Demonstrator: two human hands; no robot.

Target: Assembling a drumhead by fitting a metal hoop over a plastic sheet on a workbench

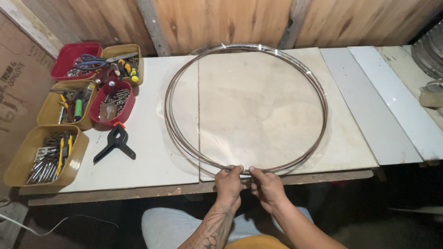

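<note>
A large thin metal hoop (323, 99), made of a few coiled turns of strip, lies flat on the pale worktop (152, 152). My left hand (228, 183) and my right hand (266, 186) sit side by side at the hoop's near edge, by the table's front. Both hands pinch the strip between fingers and thumbs. The far side of the hoop reaches the wooden wall.
Several tubs stand at the left: red ones (74, 57) and tan ones (44, 154) holding screws, bits, scissors and screwdrivers. A black spring clamp (115, 143) lies beside them. White panels (392, 106) cover the right part of the table. A stack of hoops (429, 50) is at far right.
</note>
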